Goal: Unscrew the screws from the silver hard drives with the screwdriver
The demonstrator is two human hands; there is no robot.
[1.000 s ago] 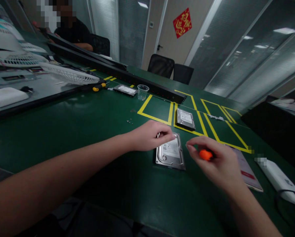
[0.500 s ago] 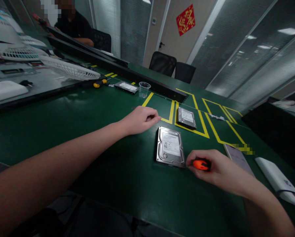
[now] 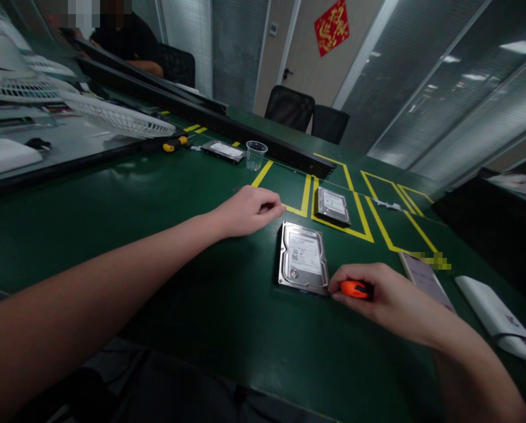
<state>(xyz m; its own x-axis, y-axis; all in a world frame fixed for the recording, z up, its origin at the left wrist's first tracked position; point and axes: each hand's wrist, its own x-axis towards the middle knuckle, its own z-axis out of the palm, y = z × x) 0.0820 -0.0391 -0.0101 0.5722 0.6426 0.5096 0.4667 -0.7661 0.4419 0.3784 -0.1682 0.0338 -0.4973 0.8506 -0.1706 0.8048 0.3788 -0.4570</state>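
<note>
Right hand (image 3: 382, 294) first on my feed: I have its fingers wrapped around an orange-and-black handle (image 3: 353, 289), fingertips at the near right corner of a hard drive (image 3: 304, 258); whether they touch it I cannot tell. That drive lies flat, label up, on the green surface (image 3: 227, 311). My left hand (image 3: 251, 210) is curled near its far left corner; I can't see whether it pinches anything. Beyond, a second drive (image 3: 332, 205) sits within yellow tape (image 3: 305, 198).
</note>
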